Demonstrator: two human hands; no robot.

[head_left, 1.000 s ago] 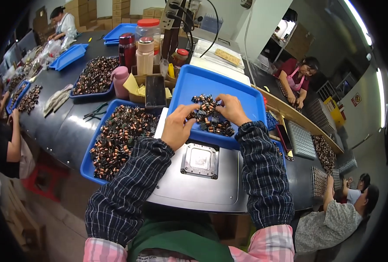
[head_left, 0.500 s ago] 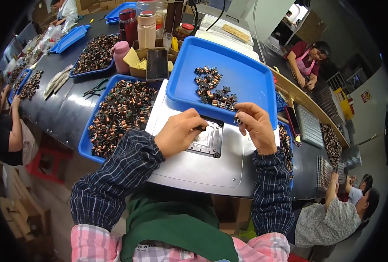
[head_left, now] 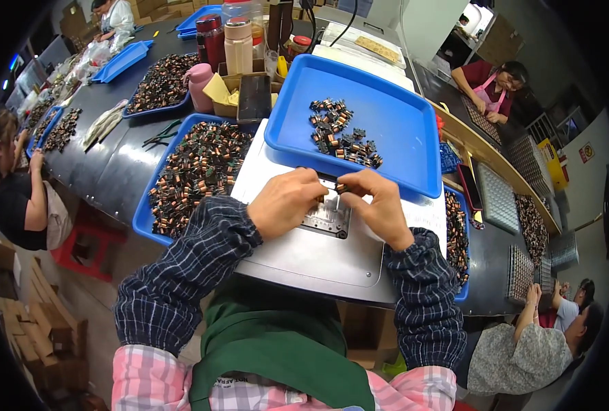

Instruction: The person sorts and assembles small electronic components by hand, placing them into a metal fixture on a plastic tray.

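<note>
Workshop bench, dark-topped, long, several people seated along it.

Nearest: grey machine housing [head_left: 297, 257] with a small metal fixture plate [head_left: 328, 218] set in its top. Both hands have dropped back from the tray to this plate since a second ago.

Left hand [head_left: 285, 203]: fingers curled, tips pinched at the plate's upper edge; whether they hold anything cannot be told.

Right hand [head_left: 380, 205]: fingertips pinched on a small dark coil component [head_left: 341, 187], held just over the plate; picking appears done, seating at the fixture now in hand.

Beyond: large blue tray [head_left: 400, 123] with a loose cluster of like components [head_left: 342, 133].

Left: blue bin [head_left: 143, 219] heaped with copper-wound coils [head_left: 195, 171].

Farther: jars [head_left: 239, 44], pliers [head_left: 160, 133].
</note>
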